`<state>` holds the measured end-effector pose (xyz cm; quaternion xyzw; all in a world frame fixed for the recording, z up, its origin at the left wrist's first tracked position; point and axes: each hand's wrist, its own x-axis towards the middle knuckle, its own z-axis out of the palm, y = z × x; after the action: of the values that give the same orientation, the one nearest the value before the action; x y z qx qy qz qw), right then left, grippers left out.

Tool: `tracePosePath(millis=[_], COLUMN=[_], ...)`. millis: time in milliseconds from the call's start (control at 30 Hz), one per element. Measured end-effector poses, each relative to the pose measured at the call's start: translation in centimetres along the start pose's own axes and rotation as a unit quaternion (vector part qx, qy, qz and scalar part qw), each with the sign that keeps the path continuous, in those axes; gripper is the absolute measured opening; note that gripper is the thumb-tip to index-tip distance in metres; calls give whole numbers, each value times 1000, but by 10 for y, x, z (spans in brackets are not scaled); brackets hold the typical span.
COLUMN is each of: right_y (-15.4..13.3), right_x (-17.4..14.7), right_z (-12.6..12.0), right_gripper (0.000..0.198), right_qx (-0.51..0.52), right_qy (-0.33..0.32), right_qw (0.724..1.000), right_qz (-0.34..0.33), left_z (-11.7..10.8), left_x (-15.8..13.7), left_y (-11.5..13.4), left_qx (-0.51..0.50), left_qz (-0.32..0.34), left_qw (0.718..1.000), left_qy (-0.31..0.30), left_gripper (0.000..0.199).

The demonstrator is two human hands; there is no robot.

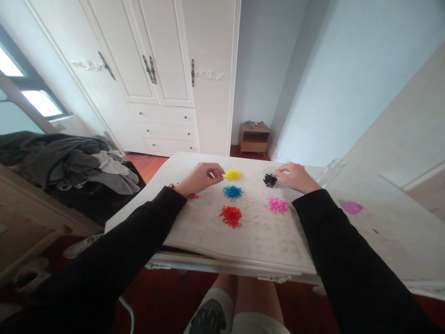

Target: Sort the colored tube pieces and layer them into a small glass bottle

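Five small heaps of what look like little rubber bands lie on the white table (257,241). My left hand (203,178) pinches at the left edge of the yellow rubber bands (234,175), thumb and forefinger together. My right hand (295,177) is closed in a pinch at the right edge of the black rubber bands (270,180). Below the yellow heap lie the blue rubber bands (232,192), then the red rubber bands (231,216). Pink rubber bands (278,204) sit under the black heap. Exactly what each pinch holds is too small to make out.
A clear glass or plastic container (332,171) stands past my right wrist, with a flat pink item (352,207) nearer. Something small and colourful (193,196) lies by my left wrist. Beyond are a white wardrobe (167,88), a wooden nightstand (255,139) and piled clothes (69,162).
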<state>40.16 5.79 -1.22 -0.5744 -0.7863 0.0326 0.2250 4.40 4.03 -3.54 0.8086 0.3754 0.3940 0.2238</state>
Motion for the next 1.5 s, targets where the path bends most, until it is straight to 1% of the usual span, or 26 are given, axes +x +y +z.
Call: tracePosePath(millis=[100,200,300,433,533,733,833,900,967,1067,1133,1200,1300,1433,1500], right_y=[3,5,6,4,2,-2,-4,-4,-2,-1,0,0,-1,-4,-4], right_x=[-1,-2,-2,-3,-2,-3,-4,-4,-4,-3,-3,-4,-4,-5,-4], right_z=[-5,-9,-8,-5,-4,-5,-6,-7,-6,-5,-4,-3,-4,-6,-6], right_gripper=[36,38,39,39,38,36,36,36,35,35,35,35,36,36,35], right_qx=[16,31,30,35,32,26,31,34,35,34,33,32,29,36,35], right_qy=[3,23,32,33,35,33,33,34,35,37,41,46,49,37,37], right_qw=[1000,999,999,999,999,999,999,999,999,998,998,998,998,999,999], right_qz=[6,0,0,-6,-9,-10,-15,-19,-21,-22,-23,-21,-15,-16,-11], left_z=[-1,0,0,2,3,9,10,7,-2,-22,-36,-48,-58,-58,-57], left_x=[0,0,1,1,1,1,2,2,3,4,3,2,-1,-2,-2], left_y=[2,-1,-9,-17,-19,-20,-21,-21,-20,-19,-19,-20,-26,-38,-42], left_qx=[7,-3,-23,-52,-61,-24,-12,-6,9,54,96,138,188,198,191], left_qz=[-7,-15,-21,-31,-25,11,16,21,24,8,-15,-46,-88,-123,-122], left_qw=[1000,1000,999,998,998,999,999,999,1000,998,995,989,977,968,968], left_qy=[0,10,24,25,9,-46,-50,-37,-14,27,40,21,-36,-93,-110], left_gripper=[14,13,16,23,29,39,39,36,32,23,20,21,23,24,25])
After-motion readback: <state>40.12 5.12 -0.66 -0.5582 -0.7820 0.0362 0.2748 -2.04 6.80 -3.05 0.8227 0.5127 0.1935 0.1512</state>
